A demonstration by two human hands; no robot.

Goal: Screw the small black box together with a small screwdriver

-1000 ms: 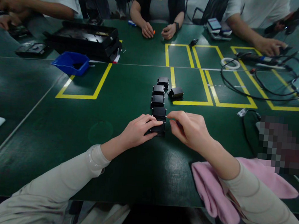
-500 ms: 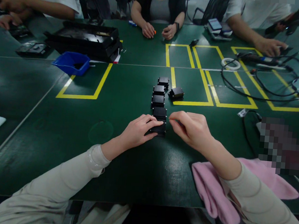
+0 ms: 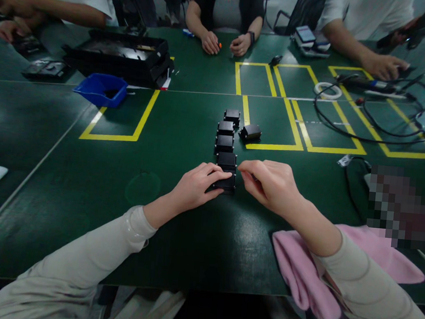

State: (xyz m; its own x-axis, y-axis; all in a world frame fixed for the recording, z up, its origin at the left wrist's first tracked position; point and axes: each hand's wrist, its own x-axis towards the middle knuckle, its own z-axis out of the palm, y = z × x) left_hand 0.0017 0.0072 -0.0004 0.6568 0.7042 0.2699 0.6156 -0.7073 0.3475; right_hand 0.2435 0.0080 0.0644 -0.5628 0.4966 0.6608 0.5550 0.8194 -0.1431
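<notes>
Gripping the nearest black box [image 3: 228,183] between the fingers and thumb of the left hand [image 3: 196,182], on the green tabletop [image 3: 197,247], right of the blue bin [image 3: 101,90] and nearer the wearer. Bending the right hand [image 3: 270,182], with thumb and index finger curling close together, farther right of the bin; being too small to tell whether touching or pinching anything. Showing four more black boxes [image 3: 227,159] in a line right of the bin, leading away from the gripped one, plus a separate black box [image 3: 251,133] farther right of the bin, sitting askew. Showing also stacked black trays [image 3: 157,63] just behind the bin, a pink cloth [image 3: 292,266] far to its right and much nearer, and, beyond and right of it, another person's hands [image 3: 210,42].
</notes>
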